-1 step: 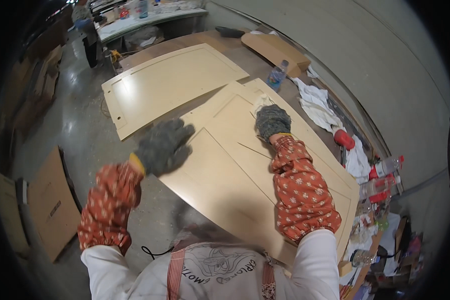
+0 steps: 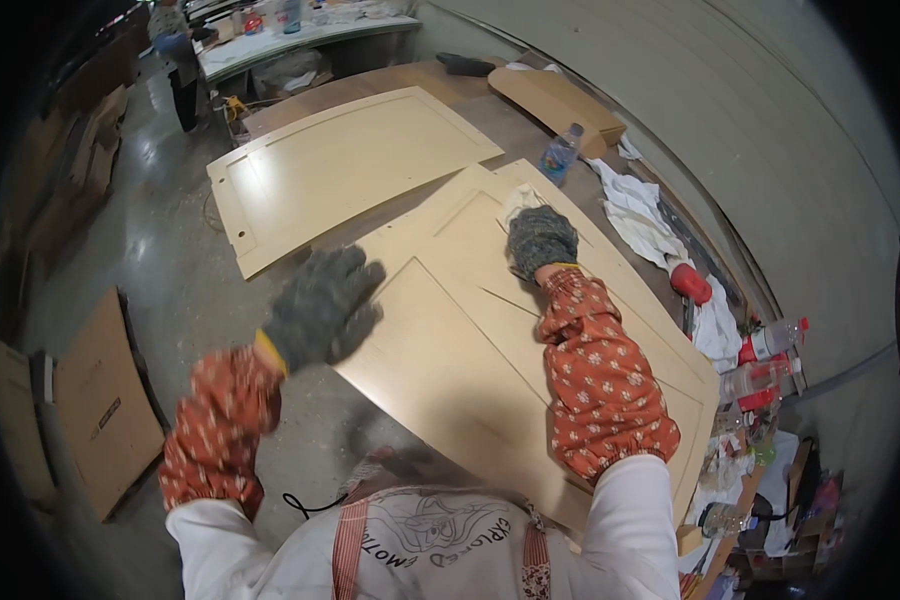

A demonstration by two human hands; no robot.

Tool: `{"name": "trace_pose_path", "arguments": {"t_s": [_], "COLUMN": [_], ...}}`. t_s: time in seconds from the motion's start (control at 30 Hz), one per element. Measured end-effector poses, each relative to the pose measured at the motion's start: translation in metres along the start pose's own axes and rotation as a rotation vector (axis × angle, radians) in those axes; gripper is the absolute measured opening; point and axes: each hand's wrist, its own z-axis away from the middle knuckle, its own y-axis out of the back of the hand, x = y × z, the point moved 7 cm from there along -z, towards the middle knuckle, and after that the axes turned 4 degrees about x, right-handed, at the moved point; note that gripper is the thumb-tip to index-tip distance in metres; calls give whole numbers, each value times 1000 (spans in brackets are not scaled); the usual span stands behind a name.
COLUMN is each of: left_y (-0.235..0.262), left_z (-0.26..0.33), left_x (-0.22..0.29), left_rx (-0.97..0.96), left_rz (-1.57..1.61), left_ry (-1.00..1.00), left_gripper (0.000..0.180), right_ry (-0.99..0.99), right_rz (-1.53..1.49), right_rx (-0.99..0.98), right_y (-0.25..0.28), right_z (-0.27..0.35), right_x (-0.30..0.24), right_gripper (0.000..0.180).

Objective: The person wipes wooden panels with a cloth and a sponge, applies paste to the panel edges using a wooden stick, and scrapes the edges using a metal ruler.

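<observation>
Door panel (image 2: 450,340) flat on workbench (image 2: 420,85), right hand (image 2: 540,240) pressing pale cloth (image 2: 522,200) against far end, left hand (image 2: 322,305) spread open at near-left edge, second panel (image 2: 340,165) and bottle (image 2: 560,155) beyond.

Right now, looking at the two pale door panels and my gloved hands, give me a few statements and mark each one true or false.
1. The right hand presses a pale cloth on the near door panel. True.
2. The left hand is bare. False: it wears a grey knit glove.
3. A second door panel lies farther off. True.
4. The plastic bottle stands on the near door panel. False: it is beyond its far edge.
</observation>
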Motion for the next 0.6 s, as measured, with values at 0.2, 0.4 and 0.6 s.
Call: {"name": "trace_pose_path", "arguments": {"t_s": [0.2, 0.4, 0.6], "left_y": [-9, -21, -33], "left_z": [83, 67, 77], "left_x": [46, 48, 35], "left_rx": [492, 617, 654], "left_rz": [107, 199, 139], "left_ry": [62, -15, -44], "left_gripper": [37, 40, 36], "right_ry": [503, 67, 868], "right_rz": [-106, -275, -641], "right_rx": [158, 449, 387], "right_y": [20, 21, 79], "right_z": [-54, -59, 72], "right_x": [-86, -41, -179], "right_gripper": [25, 34, 23]}}
